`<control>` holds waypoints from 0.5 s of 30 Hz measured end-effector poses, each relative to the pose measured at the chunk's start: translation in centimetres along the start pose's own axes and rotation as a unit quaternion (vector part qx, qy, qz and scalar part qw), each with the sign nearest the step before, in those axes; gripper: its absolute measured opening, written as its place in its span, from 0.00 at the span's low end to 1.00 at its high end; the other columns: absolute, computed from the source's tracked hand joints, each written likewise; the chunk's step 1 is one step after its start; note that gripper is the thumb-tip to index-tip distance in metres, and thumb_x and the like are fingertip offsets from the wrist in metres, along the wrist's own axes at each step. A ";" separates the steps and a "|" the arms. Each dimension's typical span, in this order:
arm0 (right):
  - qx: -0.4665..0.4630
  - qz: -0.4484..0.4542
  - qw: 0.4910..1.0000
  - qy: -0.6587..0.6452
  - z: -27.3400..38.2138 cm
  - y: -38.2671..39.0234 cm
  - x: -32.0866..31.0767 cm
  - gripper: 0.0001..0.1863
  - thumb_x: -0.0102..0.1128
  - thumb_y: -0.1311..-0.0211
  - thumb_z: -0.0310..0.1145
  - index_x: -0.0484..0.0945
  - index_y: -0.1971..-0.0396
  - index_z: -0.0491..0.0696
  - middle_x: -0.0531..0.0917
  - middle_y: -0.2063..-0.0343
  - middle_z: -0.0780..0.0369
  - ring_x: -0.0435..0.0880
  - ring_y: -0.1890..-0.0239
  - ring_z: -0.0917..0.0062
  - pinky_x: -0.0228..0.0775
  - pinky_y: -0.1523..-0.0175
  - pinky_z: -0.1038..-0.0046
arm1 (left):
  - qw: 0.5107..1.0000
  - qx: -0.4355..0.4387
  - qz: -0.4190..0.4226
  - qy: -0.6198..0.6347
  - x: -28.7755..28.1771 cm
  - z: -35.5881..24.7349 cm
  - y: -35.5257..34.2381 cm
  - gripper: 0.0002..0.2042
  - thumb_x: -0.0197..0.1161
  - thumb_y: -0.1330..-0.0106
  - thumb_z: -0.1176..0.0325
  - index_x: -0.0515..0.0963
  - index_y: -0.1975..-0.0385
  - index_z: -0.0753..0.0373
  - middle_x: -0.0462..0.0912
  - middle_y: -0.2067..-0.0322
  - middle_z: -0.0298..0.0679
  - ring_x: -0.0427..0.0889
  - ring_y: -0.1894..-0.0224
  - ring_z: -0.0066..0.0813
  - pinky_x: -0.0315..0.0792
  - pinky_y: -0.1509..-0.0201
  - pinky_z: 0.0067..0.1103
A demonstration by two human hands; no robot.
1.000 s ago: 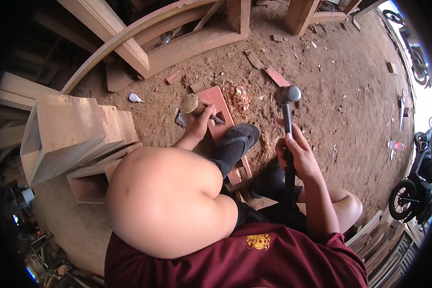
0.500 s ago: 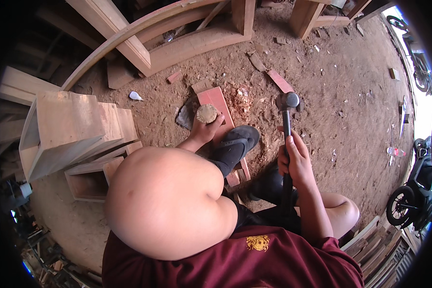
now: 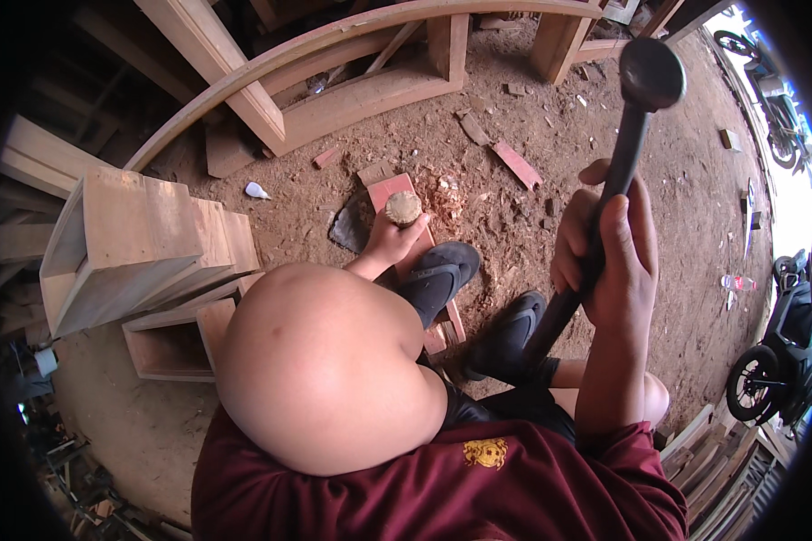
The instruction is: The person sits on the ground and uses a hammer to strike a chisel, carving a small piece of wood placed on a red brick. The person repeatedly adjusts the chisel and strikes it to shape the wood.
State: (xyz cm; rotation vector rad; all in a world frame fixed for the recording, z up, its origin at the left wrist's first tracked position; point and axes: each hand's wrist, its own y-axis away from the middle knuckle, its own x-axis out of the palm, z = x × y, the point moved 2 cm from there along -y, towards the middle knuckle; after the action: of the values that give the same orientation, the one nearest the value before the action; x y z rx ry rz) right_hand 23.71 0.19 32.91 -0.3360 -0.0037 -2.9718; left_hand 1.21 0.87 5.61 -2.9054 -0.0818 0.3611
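Chisel (image 3: 403, 208) inside the left hand (image 3: 391, 242), round pale butt facing up just above the curled fingers. Handle wrapped closely by that hand; blade hidden underneath, so impossible to tell whether touching the board (image 3: 388, 189). Directly above the far part of the board in this view, just beyond the left foot (image 3: 447, 264), sandal resting across the wood. Under both, reddish board lying on the dirt (image 3: 659, 216), slanting from upper left to lower right. Well apart from the chisel, off to the right and nearer the camera, hammer (image 3: 623, 151) gripped around its dark shaft by the right hand (image 3: 627, 270), head raised beyond the knuckles. Right foot (image 3: 512, 329) to the right of the board's near end. Just right of the board's far end, shavings (image 3: 444, 196) in a loose heap; on the opposite side, beside the left hand, dark slab (image 3: 347, 227). Farther right, flat reddish offcut (image 3: 516, 165); well to the left, small white bottle (image 3: 256, 190); beyond everything, wooden frame (image 3: 370, 106).
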 end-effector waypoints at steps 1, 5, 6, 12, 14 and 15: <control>-0.018 0.017 1.000 0.010 0.3 0.0 -0.1 0.22 0.41 0.26 0.45 0.62 0.47 0.41 0.62 0.87 0.70 0.58 0.92 0.87 0.53 0.86 0.83 | 1.000 -0.006 0.002 0.004 0.0 -0.4 0.0 0.08 0.62 0.38 0.67 0.77 0.74 0.65 0.80 0.78 0.38 0.80 0.73 0.28 0.71 0.68 0.27; -0.101 0.054 0.993 -0.001 2.5 -0.6 -0.3 0.26 0.38 0.28 0.54 0.63 0.50 0.43 0.62 0.86 0.71 0.57 0.91 0.91 0.49 0.89 0.84 | 1.000 -0.009 -0.013 0.006 0.4 -2.1 -0.1 0.08 0.63 0.38 0.67 0.77 0.73 0.65 0.80 0.77 0.38 0.80 0.72 0.26 0.71 0.67 0.26; -0.091 0.039 0.994 -0.041 2.2 -0.5 -0.1 0.25 0.39 0.28 0.52 0.64 0.51 0.44 0.62 0.86 0.71 0.58 0.90 0.88 0.50 0.88 0.83 | 1.000 -0.007 -0.005 0.009 0.4 -2.1 -0.3 0.07 0.63 0.38 0.67 0.77 0.72 0.65 0.80 0.77 0.38 0.80 0.71 0.26 0.71 0.66 0.26; 0.105 0.179 0.854 0.477 -13.6 0.4 0.4 0.13 0.48 0.32 0.36 0.67 0.66 0.40 0.78 0.77 0.46 0.78 0.74 0.50 0.67 0.67 0.54 | 0.999 -0.009 0.009 0.031 1.2 0.7 -0.1 0.08 0.63 0.38 0.68 0.77 0.64 0.65 0.81 0.71 0.38 0.79 0.67 0.25 0.72 0.60 0.25; 0.083 0.219 0.834 0.500 -13.9 0.5 2.0 0.14 0.49 0.31 0.38 0.68 0.63 0.39 0.78 0.78 0.45 0.79 0.71 0.48 0.67 0.66 0.54 | 0.997 -0.051 0.052 -0.003 0.3 3.5 0.7 0.10 0.63 0.38 0.68 0.77 0.60 0.64 0.81 0.69 0.37 0.79 0.66 0.24 0.72 0.59 0.25; 0.053 0.219 0.858 0.462 -13.6 0.0 1.8 0.14 0.48 0.31 0.38 0.68 0.62 0.40 0.78 0.79 0.46 0.79 0.73 0.50 0.67 0.68 0.55 | 0.997 -0.051 0.053 -0.034 0.4 3.2 0.1 0.10 0.63 0.38 0.68 0.76 0.61 0.64 0.81 0.69 0.37 0.79 0.66 0.24 0.72 0.60 0.25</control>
State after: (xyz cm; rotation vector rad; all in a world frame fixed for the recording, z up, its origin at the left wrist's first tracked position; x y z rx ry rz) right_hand 18.99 -0.34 20.03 0.9758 0.0163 -2.3630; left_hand 0.80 1.47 2.44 -3.0057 0.0461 0.4868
